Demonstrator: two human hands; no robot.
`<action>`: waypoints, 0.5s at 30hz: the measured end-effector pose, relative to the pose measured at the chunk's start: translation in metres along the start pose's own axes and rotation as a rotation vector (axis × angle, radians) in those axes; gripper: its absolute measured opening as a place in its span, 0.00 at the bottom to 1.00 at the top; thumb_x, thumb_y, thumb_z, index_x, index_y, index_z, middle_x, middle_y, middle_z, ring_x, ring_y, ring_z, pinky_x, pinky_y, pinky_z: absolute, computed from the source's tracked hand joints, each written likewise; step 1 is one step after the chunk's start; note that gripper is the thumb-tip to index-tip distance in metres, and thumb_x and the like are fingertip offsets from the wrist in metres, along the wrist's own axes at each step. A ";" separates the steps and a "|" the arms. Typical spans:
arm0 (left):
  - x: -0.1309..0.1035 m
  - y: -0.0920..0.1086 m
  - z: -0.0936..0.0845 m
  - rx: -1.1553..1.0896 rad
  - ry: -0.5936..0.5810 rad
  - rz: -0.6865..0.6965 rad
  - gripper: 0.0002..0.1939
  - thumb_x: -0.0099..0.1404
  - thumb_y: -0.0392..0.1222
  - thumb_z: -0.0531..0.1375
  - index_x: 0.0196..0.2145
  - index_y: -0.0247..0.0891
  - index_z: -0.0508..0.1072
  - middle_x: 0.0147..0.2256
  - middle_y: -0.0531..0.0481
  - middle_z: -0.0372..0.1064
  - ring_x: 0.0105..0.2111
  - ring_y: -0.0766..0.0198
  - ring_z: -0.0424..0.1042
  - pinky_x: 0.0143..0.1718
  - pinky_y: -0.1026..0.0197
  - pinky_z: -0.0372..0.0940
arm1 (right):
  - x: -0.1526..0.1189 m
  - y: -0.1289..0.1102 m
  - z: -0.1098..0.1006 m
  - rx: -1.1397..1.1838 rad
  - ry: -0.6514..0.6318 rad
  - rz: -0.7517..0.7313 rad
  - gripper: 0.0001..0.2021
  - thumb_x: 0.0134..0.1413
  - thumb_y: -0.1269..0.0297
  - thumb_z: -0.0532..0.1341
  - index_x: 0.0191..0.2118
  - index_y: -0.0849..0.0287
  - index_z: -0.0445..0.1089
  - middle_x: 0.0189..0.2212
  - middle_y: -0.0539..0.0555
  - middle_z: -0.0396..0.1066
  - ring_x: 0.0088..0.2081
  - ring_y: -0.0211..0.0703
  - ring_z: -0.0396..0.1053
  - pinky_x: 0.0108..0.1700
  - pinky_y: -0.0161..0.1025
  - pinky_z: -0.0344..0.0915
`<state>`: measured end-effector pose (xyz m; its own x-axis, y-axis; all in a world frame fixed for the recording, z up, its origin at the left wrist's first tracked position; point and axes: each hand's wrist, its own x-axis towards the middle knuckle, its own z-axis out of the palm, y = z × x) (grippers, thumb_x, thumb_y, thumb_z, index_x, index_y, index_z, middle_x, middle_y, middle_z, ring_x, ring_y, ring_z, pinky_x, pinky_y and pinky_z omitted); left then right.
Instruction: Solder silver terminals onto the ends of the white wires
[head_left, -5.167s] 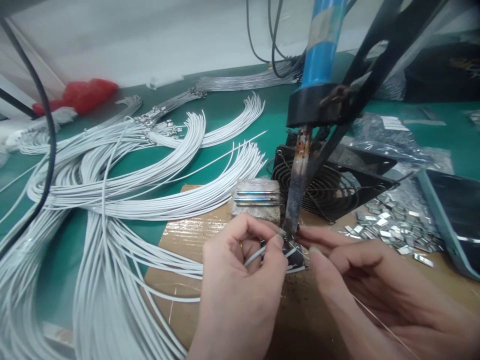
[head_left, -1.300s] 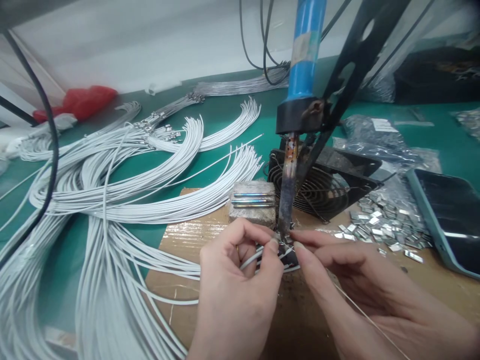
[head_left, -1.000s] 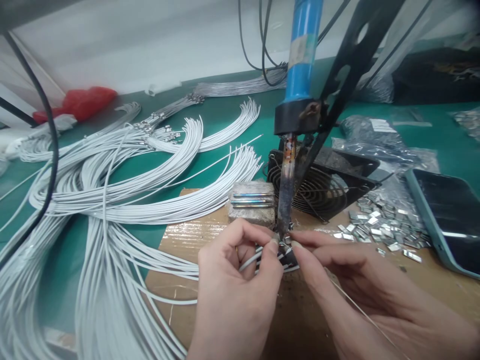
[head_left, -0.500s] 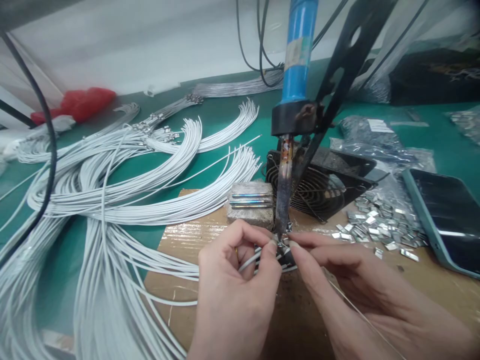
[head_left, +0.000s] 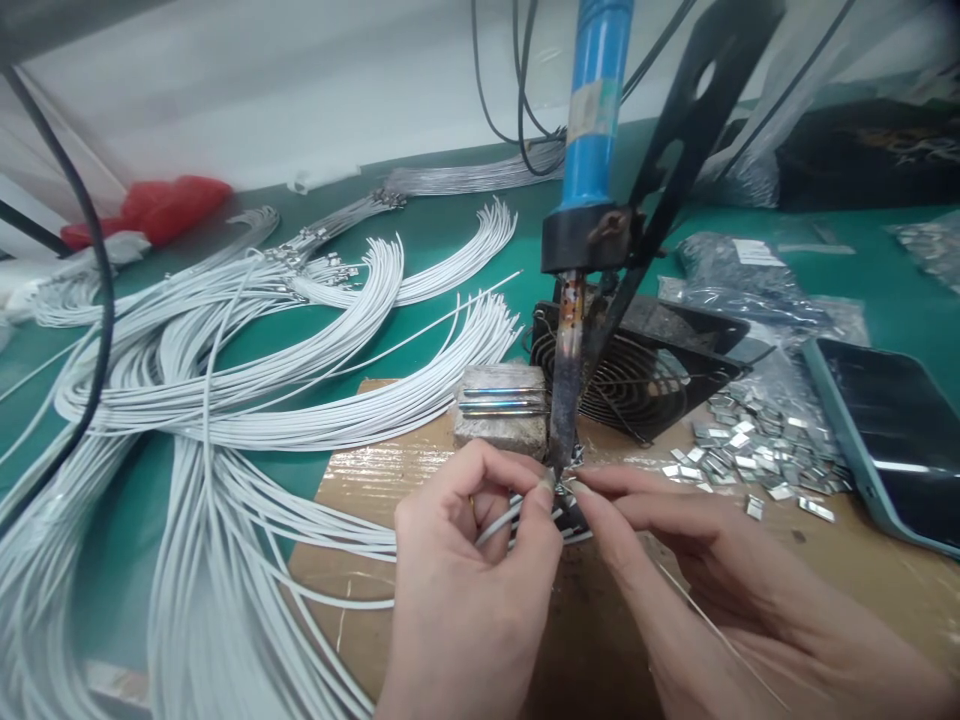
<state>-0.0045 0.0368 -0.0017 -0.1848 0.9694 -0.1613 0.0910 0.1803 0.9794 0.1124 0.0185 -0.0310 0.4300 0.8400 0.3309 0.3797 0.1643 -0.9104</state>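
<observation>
In the head view, the only one, the left hand (head_left: 476, 575) has its fingers pinched on a white cable (head_left: 496, 522), close to the tip of an upright soldering iron (head_left: 590, 180). The cable's end sits at the fingertips, over the cardboard sheet (head_left: 375, 468) that covers the near part of the green desk (head_left: 900, 292); the small metal bits there are too crowded to sort out. The right hand (head_left: 712, 560) faces it from the other side of the tip. Its fingers are drawn together and appear to grip a thin wire (head_left: 709, 625) that trails across the palm, though the pinch itself is partly hidden.

The step in hand looks like soldering the cable's end, with the thin wire probably the solder. As I judge it, the next move calls for both hands to keep the joint steady at the tip, skin clear of the hot shaft, and for the cable to be drawn away only once the solder has taken.

Just behind the left hand, by the cardboard's far edge, stands a block (head_left: 499, 430) bearing metal rods, with a fan (head_left: 637, 375) next to it. Loose metal pieces (head_left: 757, 455) lie towards the cardboard's far right, beside a phone (head_left: 885, 440). Bundled white cables (head_left: 352, 408) spread over the desk's left side.
</observation>
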 end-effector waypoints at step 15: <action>0.000 -0.007 -0.005 0.002 -0.037 0.026 0.05 0.66 0.36 0.64 0.31 0.39 0.75 0.31 0.53 0.77 0.27 0.69 0.69 0.24 0.71 0.63 | -0.002 0.000 -0.001 -0.041 -0.026 0.041 0.07 0.57 0.60 0.73 0.29 0.45 0.77 0.35 0.39 0.83 0.36 0.36 0.82 0.38 0.28 0.72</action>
<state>-0.0097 0.0350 -0.0078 -0.1460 0.9793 -0.1403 0.0971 0.1553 0.9831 0.1123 0.0164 -0.0312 0.4247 0.8589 0.2863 0.3959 0.1082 -0.9119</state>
